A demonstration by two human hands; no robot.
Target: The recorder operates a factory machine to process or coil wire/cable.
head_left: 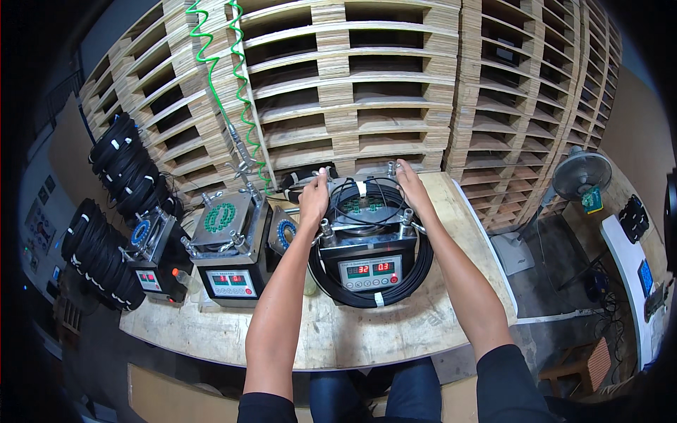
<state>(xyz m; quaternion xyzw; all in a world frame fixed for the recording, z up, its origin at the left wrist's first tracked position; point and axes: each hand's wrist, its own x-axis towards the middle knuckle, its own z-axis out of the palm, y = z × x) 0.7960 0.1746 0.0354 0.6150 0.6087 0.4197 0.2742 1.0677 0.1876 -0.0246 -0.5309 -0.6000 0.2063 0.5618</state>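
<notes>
A coil of black cable (423,266) hangs around the front machine, a dark box with a steel top and a red digital display (369,271). White ties bind the coil at its front and back. My left hand (314,199) is closed on the coil's far left side, thumb up, near the machine's rear post. Opposite it, my right hand (415,190) grips the far right side, fingers pointing up and away. Parts of the fingers of both hands are hidden behind the hands. Between them, loose cable strands cross over the green pieces (367,205) on the steel top.
Two similar machines stand on the wooden table (338,338) to the left: a middle one (226,243) and a smaller one (151,254). Black cable coils (99,247) are piled at far left. Stacked pallets (345,92) rise behind, with green air hoses (204,60). A fan (582,176) stands right.
</notes>
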